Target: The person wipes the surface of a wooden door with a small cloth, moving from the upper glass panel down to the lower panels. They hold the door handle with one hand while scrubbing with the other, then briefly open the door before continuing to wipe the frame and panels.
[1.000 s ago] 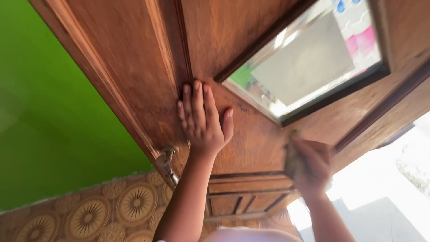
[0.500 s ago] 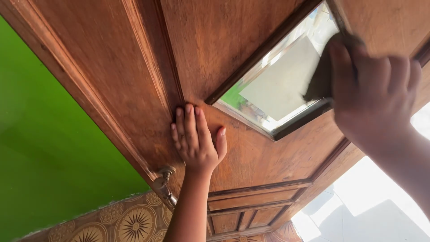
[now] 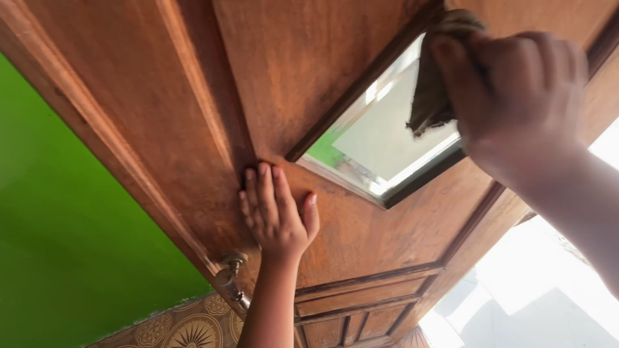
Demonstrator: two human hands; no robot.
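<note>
— Looking down from the head camera, what are your hands on?

— My left hand [image 3: 274,216] lies flat, fingers spread wide, against the brown carved wooden door [image 3: 193,96], just beside the lower corner of the small rectangular glass pane [image 3: 380,145] in its dark frame. My right hand [image 3: 516,90] is closed round a crumpled tan cloth [image 3: 433,90], pressing it to the pane's upper edge.

— How would you do this well?

— I judge it best to keep the cloth bunched firmly, work along the frame's inner edge where grime gathers, and lean steadily on the flat palm so the door does not swing.

— Anything else nearby?

— A tarnished metal door handle [image 3: 231,278] sits below my left wrist, a bright green wall [image 3: 64,225] behind it, and patterned brown tiles [image 3: 187,328] lower down.
</note>
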